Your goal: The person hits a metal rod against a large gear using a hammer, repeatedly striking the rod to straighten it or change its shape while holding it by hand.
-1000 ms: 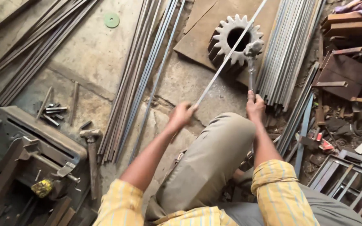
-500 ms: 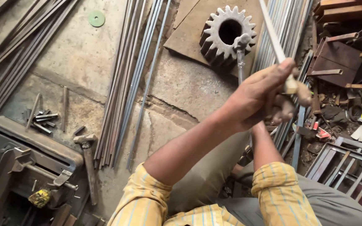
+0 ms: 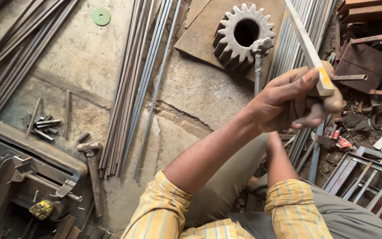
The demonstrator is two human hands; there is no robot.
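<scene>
Both hands raised together over the lap, well above the concrete floor [image 3: 89, 57]. Left hand [image 3: 284, 99] closed round the near end of a flat pale metal strip [image 3: 306, 42], thumb laid along its face; grip pressed tight on the strip. Right hand [image 3: 328, 104] mostly hidden behind the left, fingers curled, apparently clamped on the same end, though hard to tell from here. Strip lifted clear, angled up and away toward the top edge of view, far end out of frame. No bend, cut or mark visible on the part in view; shaping, if any, not evident yet. Strip: narrow, straight, dull grey-white, yellowish tint at the held end. Below and beyond: toothed gear wheel [image 3: 244, 33] on a steel plate, upright hammer [image 3: 259, 62] leaning at it, bundles of thin rods [image 3: 142, 75] lying on the floor.
</scene>
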